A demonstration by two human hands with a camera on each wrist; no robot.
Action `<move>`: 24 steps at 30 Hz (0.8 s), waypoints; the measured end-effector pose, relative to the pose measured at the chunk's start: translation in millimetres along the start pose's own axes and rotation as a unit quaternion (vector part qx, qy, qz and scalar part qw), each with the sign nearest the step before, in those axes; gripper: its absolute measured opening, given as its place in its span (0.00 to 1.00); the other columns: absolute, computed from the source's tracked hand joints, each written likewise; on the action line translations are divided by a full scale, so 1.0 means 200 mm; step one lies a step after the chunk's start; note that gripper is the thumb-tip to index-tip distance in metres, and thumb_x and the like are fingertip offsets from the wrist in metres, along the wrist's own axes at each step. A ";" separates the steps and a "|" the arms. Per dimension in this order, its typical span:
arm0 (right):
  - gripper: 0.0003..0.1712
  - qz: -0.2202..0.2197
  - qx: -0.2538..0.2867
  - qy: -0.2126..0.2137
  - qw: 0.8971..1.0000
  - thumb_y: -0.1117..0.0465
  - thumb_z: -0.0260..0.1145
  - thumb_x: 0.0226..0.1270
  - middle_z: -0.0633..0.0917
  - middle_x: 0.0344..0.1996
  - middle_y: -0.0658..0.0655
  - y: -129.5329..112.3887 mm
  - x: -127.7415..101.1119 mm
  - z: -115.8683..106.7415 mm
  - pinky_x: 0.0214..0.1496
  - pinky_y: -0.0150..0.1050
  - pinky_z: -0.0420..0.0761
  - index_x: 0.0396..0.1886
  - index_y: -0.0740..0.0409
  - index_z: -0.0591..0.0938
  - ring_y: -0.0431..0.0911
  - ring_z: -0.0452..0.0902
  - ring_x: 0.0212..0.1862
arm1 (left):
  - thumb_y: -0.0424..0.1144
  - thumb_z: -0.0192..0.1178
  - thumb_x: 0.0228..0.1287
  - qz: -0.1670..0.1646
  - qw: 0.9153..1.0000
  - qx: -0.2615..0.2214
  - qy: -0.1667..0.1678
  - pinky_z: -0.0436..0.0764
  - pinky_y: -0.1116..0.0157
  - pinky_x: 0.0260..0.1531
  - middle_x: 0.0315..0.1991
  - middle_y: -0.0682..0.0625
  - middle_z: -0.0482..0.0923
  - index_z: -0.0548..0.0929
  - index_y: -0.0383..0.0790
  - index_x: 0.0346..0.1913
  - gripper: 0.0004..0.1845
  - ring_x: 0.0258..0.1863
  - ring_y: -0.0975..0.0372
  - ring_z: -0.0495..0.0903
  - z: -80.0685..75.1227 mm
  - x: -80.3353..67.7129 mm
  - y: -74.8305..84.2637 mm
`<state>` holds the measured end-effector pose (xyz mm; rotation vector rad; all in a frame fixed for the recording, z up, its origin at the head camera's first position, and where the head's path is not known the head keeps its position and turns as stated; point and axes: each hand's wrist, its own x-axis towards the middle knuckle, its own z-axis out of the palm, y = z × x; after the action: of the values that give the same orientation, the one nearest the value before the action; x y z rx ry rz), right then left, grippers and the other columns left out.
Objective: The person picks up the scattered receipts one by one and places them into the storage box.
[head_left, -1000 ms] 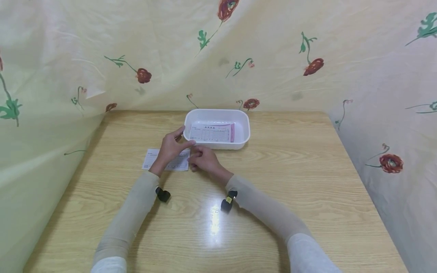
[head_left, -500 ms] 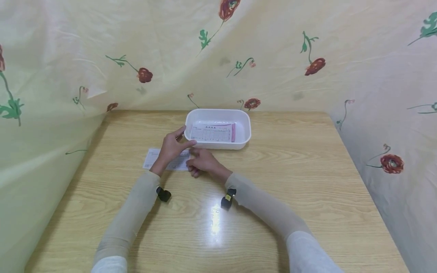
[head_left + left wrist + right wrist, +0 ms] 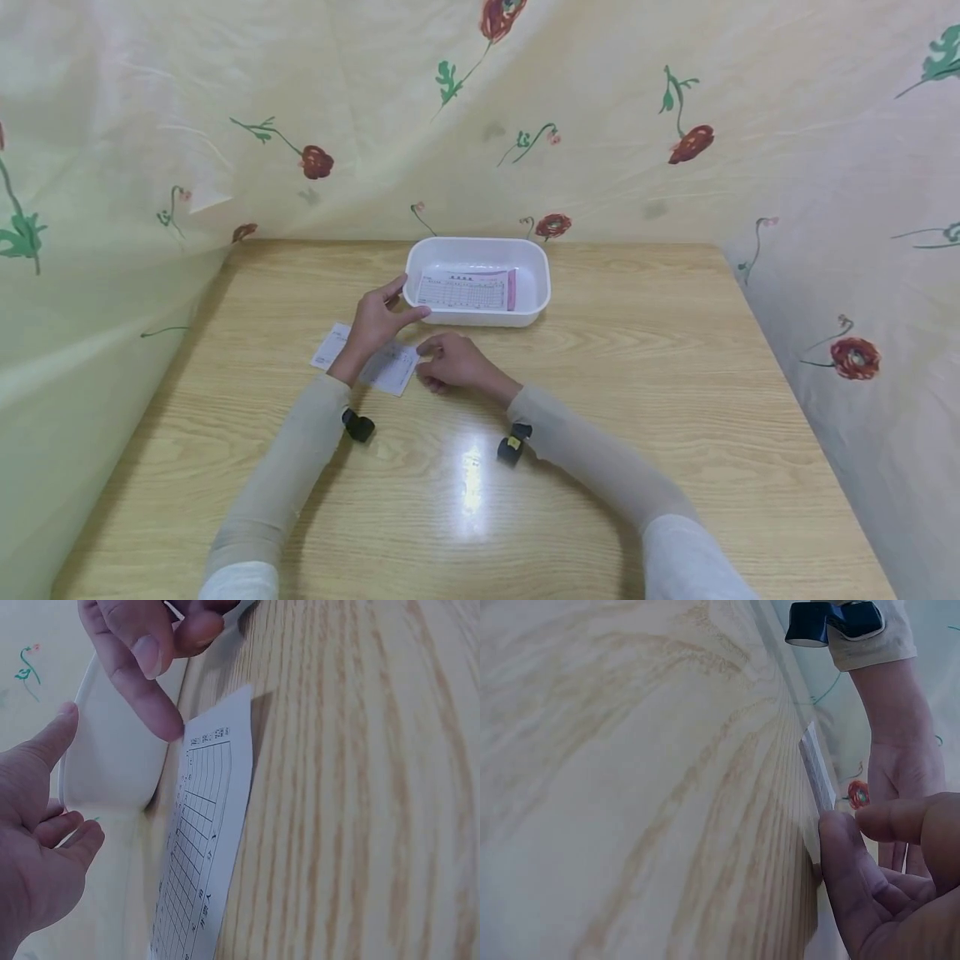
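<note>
paper slip [image 3: 390, 367], printed with a ruled grid, lies flat on our wooden table [image 3: 675, 400], skewed to the table edge, just in front of the white tray [image 3: 542, 287]. our right hand [image 3: 450, 364] sits at the slip's right corner, fingers curled, one fingertip [image 3: 161, 720] pressing that corner; whether the thumb pinches it too we cannot tell. our left hand [image 3: 375, 321] rests above the slip's middle, fingers relaxed and spread, thumb reaching toward the tray's near-left rim, gripping nothing. the slip's left end shows past our left wrist. inside the tray: a second printed form [image 3: 461, 292] with a pink strip along its right edge. the tray stands near the table's far edge, close to the flowered cloth [image 3: 600, 125]. wide bare tabletop lies to the right and toward us.
</note>
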<state>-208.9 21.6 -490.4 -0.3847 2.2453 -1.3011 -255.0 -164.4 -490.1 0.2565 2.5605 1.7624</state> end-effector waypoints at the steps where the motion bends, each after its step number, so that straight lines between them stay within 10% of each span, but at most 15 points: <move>1: 0.20 -0.006 -0.009 0.008 1.000 0.63 0.69 0.68 0.87 0.21 0.54 0.00 0.00 0.00 0.26 0.37 0.89 0.57 0.65 0.83 0.44 0.84 0.21 | 0.48 0.76 0.59 -0.001 1.000 0.001 0.000 0.71 0.61 0.74 0.76 0.45 0.65 0.66 0.35 0.76 0.47 0.75 0.55 0.65 0.00 0.00 0.00; 13: 0.18 -0.032 -0.046 0.084 0.995 0.60 0.75 0.62 0.88 0.25 0.51 0.01 0.02 0.01 0.27 0.33 0.86 0.50 0.63 0.86 0.42 0.83 0.23 | 0.38 0.73 0.64 -0.010 1.000 -0.004 -0.015 0.66 0.52 0.77 0.76 0.38 0.63 0.64 0.31 0.76 0.42 0.77 0.48 0.62 -0.01 -0.02 0.09; 24: 0.24 -0.018 -0.045 0.107 0.993 0.58 0.81 0.55 0.87 0.23 0.51 -0.01 0.04 0.04 0.24 0.32 0.83 0.50 0.65 0.86 0.42 0.83 0.22 | 0.47 0.75 0.60 -0.001 1.000 -0.005 -0.005 0.68 0.56 0.76 0.76 0.43 0.65 0.65 0.36 0.76 0.45 0.76 0.53 0.64 0.00 0.01 -0.01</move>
<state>-210.5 10.9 -493.8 -0.3325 2.4923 -1.3154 -256.4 -165.1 -491.8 0.2625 2.5439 1.7677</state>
